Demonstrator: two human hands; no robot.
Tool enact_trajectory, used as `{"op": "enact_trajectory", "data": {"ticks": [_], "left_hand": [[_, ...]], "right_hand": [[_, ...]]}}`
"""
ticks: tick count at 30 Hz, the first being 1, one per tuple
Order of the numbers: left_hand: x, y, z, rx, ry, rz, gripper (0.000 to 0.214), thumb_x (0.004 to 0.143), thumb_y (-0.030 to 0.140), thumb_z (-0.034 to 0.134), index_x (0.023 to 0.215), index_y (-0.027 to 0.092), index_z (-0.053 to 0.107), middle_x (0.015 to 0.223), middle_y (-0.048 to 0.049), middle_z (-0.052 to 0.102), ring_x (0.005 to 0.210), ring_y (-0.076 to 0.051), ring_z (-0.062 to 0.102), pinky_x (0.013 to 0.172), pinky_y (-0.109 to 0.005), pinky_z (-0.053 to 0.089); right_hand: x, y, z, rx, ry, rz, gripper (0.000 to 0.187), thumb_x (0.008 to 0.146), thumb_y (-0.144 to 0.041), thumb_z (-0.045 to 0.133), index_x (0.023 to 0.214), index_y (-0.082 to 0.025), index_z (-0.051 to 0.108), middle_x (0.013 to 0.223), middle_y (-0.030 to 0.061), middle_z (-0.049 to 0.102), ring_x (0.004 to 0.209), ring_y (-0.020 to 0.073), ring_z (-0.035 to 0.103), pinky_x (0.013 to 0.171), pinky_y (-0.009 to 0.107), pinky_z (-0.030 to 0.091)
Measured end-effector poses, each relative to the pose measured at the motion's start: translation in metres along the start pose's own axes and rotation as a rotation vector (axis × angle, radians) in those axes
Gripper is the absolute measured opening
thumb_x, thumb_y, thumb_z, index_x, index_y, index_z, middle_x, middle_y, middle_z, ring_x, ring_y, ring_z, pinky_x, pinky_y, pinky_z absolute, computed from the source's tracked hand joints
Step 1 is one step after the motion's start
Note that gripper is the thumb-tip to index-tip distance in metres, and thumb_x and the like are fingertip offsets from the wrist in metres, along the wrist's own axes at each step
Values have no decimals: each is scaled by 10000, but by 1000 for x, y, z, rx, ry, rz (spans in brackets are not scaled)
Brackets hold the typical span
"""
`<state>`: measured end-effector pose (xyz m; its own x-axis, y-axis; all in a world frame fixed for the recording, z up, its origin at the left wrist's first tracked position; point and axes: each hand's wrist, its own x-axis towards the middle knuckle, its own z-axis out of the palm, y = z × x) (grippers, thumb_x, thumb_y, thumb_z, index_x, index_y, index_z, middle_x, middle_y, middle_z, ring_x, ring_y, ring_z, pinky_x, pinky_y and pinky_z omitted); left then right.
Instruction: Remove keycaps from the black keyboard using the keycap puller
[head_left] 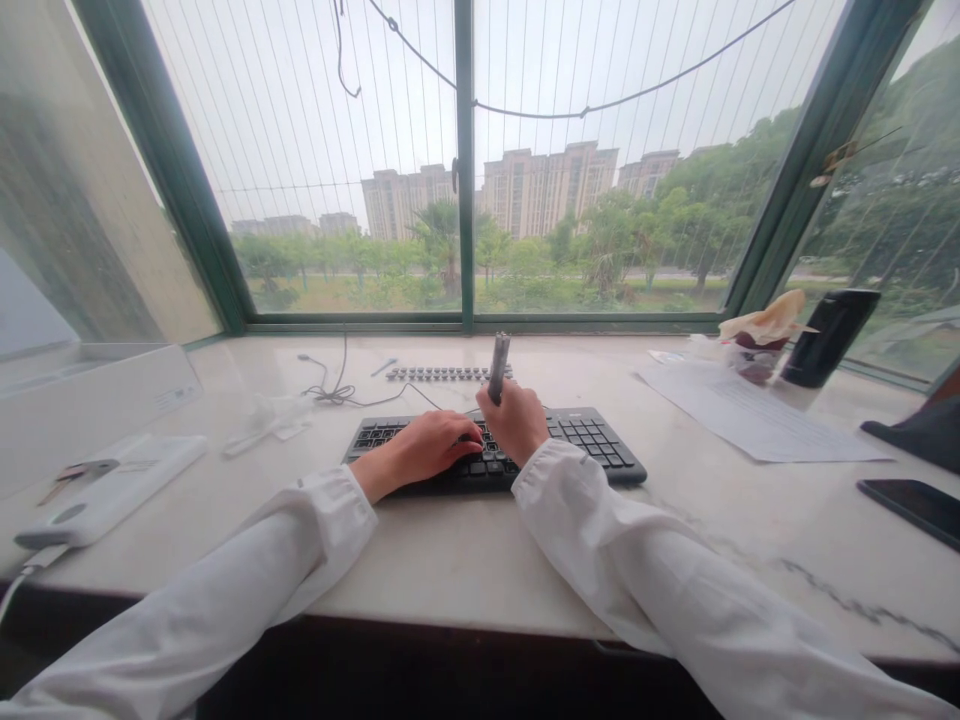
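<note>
A black keyboard (600, 440) lies across the middle of the desk, and bare dark spots on its left half show where caps are off. My left hand (431, 445) rests over that half, fingers and thumb drawn together at the keys; whatever is between them is hidden. My right hand (517, 420) is closed around a grey stick-like tool (499, 362), its visible end pointing up and its lower end out of sight. Behind the keyboard, several loose keycaps (442, 374) stand in rows.
A coiled cable (334, 393) lies behind the keyboard. On the left are a white power bank (112, 490), keys (82, 470) and a clear plastic wrapper (266, 425). Right: paper sheet (757, 410), black bottle (829, 338), phone (915, 507). A window (466, 200) borders the back.
</note>
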<state>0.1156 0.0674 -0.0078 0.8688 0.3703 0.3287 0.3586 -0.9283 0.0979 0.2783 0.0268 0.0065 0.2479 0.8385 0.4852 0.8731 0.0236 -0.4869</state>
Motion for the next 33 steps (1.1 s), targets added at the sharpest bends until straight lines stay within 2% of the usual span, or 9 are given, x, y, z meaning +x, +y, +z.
{"op": "enact_trajectory", "data": {"ticks": [6, 11, 15, 23, 27, 33], "left_hand": [[2, 14, -1, 233, -74, 4, 210, 963, 251, 399, 936, 119, 560, 907, -112, 643, 826, -214, 626, 728, -318, 497], [2, 22, 2, 422, -74, -21, 194, 964, 277, 396, 932, 131, 519, 896, -116, 617, 818, -243, 600, 608, -322, 474], [2, 25, 2, 491, -96, -24, 198, 971, 279, 382, 919, 135, 508, 895, -113, 596, 831, -237, 581, 599, -311, 469], [3, 25, -2, 450, -147, -59, 205, 975, 281, 337, 1001, 148, 491, 1023, -130, 588, 965, -242, 555, 632, -304, 479], [1, 19, -4, 364, -144, -109, 207, 971, 303, 350, 999, 156, 493, 1012, -113, 602, 954, -230, 573, 668, -301, 483], [-1, 12, -4, 284, -104, -129, 273, 967, 371, 381, 1095, 163, 503, 1060, -99, 616, 966, -239, 601, 684, -312, 493]], "right_hand": [[-2, 3, 9, -70, -5, 2, 396, 926, -382, 325, 914, -203, 678, 787, 72, 693, 726, 196, 618, 580, 272, 277], [-2, 6, 13, -74, 4, 9, 414, 932, -397, 310, 905, -205, 675, 790, 74, 695, 744, 207, 628, 581, 276, 278], [-2, 6, 13, -69, 5, 38, 420, 937, -399, 306, 914, -202, 677, 800, 77, 693, 756, 206, 627, 598, 268, 297], [-2, 9, 17, -44, 21, 25, 403, 933, -403, 321, 889, -209, 671, 775, 65, 693, 728, 201, 618, 577, 268, 273], [0, 13, 21, -15, -11, -60, 370, 925, -372, 345, 851, -199, 664, 745, 55, 686, 677, 178, 597, 572, 266, 264], [1, 18, 24, 42, -83, -210, 343, 913, -324, 370, 727, -182, 621, 637, 40, 635, 572, 145, 531, 561, 268, 262]]}}
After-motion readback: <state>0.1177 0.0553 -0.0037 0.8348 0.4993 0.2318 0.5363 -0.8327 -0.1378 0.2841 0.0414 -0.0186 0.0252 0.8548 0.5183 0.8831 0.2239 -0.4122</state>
